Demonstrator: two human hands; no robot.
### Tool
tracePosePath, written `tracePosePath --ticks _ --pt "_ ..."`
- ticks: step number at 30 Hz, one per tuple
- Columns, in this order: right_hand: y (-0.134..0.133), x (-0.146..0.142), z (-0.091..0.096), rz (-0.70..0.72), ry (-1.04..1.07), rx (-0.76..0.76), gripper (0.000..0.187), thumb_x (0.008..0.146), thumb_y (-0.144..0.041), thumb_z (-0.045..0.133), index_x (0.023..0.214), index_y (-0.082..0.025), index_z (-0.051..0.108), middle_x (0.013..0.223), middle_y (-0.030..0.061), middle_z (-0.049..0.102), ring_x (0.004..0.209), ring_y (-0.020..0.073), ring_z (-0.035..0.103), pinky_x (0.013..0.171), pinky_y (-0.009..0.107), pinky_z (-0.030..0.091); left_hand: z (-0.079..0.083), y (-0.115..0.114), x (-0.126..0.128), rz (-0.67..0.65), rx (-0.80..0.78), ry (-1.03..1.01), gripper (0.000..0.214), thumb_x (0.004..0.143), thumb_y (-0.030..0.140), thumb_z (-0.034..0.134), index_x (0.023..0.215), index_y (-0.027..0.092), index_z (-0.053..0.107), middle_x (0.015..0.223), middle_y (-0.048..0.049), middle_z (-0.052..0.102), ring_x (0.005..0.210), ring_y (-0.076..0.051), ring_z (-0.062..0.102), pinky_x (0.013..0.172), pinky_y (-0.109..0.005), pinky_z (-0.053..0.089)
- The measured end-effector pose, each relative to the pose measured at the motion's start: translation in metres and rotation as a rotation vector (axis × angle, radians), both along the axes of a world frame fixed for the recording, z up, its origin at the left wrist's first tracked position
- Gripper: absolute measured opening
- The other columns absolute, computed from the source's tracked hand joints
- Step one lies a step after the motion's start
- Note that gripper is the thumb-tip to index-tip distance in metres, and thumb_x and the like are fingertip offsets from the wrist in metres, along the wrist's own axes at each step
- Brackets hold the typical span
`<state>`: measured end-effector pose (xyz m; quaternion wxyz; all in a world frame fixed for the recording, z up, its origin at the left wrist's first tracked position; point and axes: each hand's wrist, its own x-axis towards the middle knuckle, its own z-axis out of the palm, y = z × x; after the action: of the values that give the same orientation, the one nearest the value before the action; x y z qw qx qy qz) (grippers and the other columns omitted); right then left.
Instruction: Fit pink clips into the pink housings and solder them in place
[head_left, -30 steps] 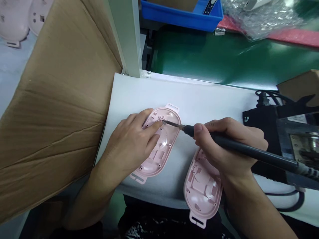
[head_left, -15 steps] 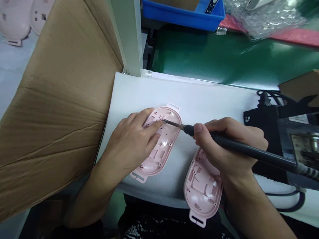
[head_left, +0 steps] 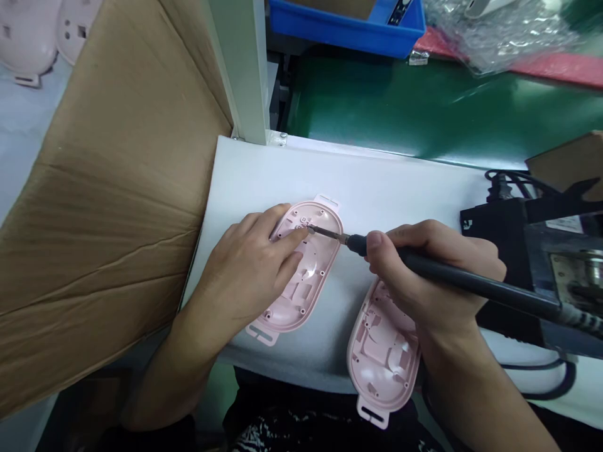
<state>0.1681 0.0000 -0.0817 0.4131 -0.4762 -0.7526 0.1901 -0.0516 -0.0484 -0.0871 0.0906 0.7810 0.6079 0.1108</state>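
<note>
My left hand (head_left: 245, 270) lies on a pink oval plastic shell (head_left: 311, 263) that rests hollow side up on the white pad (head_left: 377, 182). Its fingers are stretched out and the forefinger presses near the shell's far end. My right hand (head_left: 424, 276) is closed round a black soldering iron (head_left: 471, 285). The iron's metal tip touches the shell's far end, right by my left forefinger. A second pink shell (head_left: 381, 358) lies hollow side up at the pad's near edge, partly under my right wrist.
A large cardboard flap (head_left: 108, 207) leans at the left. A black device with cables (head_left: 532, 263) sits at the right. Behind the pad run a green belt (head_left: 424, 107), a blue bin (head_left: 343, 28) and bubble wrap (head_left: 494, 28). More pink shells (head_left: 28, 37) lie far left.
</note>
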Motion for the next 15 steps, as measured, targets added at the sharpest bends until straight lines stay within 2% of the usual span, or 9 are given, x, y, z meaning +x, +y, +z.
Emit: tracePosePath --ticks 11,15 --pt "0.0013 -0.0001 -0.0006 -0.044 0.012 0.001 0.021 0.087 -0.033 0.076 0.071 -0.023 0.067 0.059 -0.0029 0.066 0.047 0.013 0.059 0.043 0.026 0.042 -0.0012 -0.0002 -0.0006 0.001 0.001 -0.009 0.037 0.099 0.03 0.055 0.134 0.027 0.064 0.15 -0.0081 0.051 0.12 -0.029 0.056 0.099 -0.048 0.051" --pt "0.0006 0.0008 -0.0007 -0.019 -0.001 0.009 0.019 0.087 -0.031 0.076 0.071 -0.023 0.067 0.059 -0.0036 0.066 0.048 0.0122 0.06 0.043 0.026 0.041 -0.0018 0.0 -0.0006 0.001 0.01 -0.015 0.036 0.099 0.031 0.054 0.134 0.027 0.065 0.149 -0.0075 0.052 0.118 -0.029 0.057 0.098 -0.047 0.052"
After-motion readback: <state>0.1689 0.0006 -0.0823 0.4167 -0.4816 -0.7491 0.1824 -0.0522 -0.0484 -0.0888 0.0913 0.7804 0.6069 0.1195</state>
